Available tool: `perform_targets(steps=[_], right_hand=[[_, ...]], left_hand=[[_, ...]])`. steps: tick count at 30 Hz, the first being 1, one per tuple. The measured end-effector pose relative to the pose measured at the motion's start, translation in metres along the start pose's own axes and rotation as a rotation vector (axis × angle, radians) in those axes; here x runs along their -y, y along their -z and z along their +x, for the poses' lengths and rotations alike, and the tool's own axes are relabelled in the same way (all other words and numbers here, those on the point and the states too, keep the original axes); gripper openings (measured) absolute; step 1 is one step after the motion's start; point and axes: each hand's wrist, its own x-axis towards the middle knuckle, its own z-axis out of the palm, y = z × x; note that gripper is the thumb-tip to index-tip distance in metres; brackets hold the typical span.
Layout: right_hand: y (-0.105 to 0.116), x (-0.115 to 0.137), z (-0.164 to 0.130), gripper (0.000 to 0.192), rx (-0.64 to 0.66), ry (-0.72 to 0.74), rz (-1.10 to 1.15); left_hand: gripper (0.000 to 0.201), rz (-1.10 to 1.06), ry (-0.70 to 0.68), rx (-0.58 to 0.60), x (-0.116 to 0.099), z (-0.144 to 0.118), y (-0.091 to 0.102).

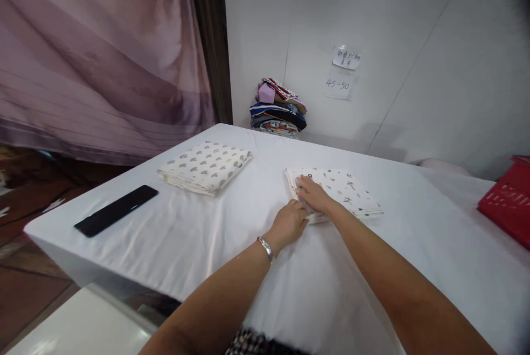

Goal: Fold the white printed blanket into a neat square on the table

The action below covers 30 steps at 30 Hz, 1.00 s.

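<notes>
Folded cloth point(358, 192), white with small palm-like prints, lies on the white-covered table point(246, 208) before us, to the right of a second cloth point(211, 166) with grey motifs. We judge it light, soft and floppy, unlikely to break and not very slippery, though its stacked layers could slide out of line. We would take it by an edge, all layers together, with a flat palm for support. Our right hand point(313, 195) lies over its left part, fingers reaching out fairly straight, with no pinch showing. Our left hand point(290, 223) sits at the near left corner, fingers bent in; we cannot tell whether they have fabric between them. On the wall point(265, 24) we read "45-50" on the lower paper point(338, 85); the handwriting on the upper paper point(346, 59) is too blurred for us. Pale marks on the red item point(507, 197) may be lettering, but we cannot read them, and the black slab point(118, 210) shows us no brand
</notes>
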Motion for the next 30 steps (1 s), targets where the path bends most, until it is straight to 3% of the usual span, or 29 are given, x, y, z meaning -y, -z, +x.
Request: perform_targets(steps=[3, 7, 13, 18, 24, 30], right_hand=[[-0.011, 0.004, 0.005, 0.051, 0.075, 0.030, -0.014], [-0.019, 0.000, 0.003, 0.052, 0.073, 0.014, -0.025], [-0.020, -0.004, 0.006, 0.053, 0.065, 0.010, -0.013], [-0.004, -0.017, 0.005, 0.051, 0.105, 0.054, 0.133], [0.012, -0.073, -0.027, 0.046, 0.066, 0.045, 0.010], [0.029, -0.166, -0.075, 0.042, -0.137, -0.351, 0.028]], left_hand=[[0.014, -0.026, -0.007, -0.016, 0.000, -0.001, 0.002], [0.018, -0.101, -0.015, -0.037, 0.001, -0.001, 0.005], [0.015, -0.123, 0.213, -0.149, 0.006, 0.000, 0.007], [0.020, -0.141, 0.284, -0.118, 0.010, 0.000, 0.005], [0.019, -0.157, 0.346, -0.089, 0.009, 0.002, 0.006], [0.016, -0.170, 0.433, -0.024, 0.007, 0.003, 0.007]])
